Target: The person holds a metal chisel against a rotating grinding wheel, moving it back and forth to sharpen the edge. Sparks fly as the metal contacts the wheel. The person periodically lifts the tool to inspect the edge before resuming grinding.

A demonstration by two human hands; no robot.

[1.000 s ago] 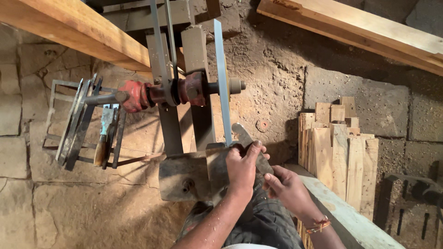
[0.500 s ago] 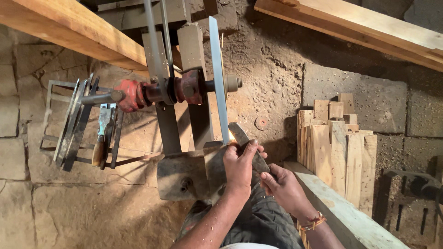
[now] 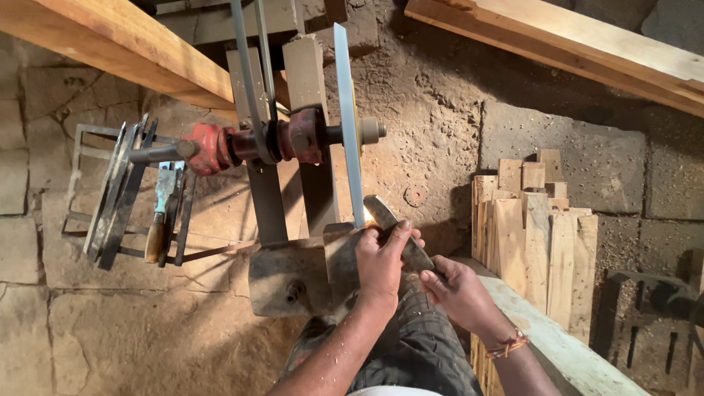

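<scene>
The left hand (image 3: 381,258) and right hand (image 3: 458,287) are pinching a flat metal blade (image 3: 396,229), pressing its far tip against the thin grinding disc (image 3: 350,125) — a bright glow is showing at the contact, so grinding is underway, not yet finished.

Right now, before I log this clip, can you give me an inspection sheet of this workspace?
Surface: stone block floor, dusty, with wood chips.
Job's things: metal blade pressed to the edge of the grinding disc; bright glow at the contact.
Clutter: chisel-like tools in metal rack; stacked wooden boards.
Hands: left hand presses the blade; right hand grips its lower end.
Cables: nothing seen; a drive belt runs on the shaft.
Surroundings: wooden beams overhead.
</scene>
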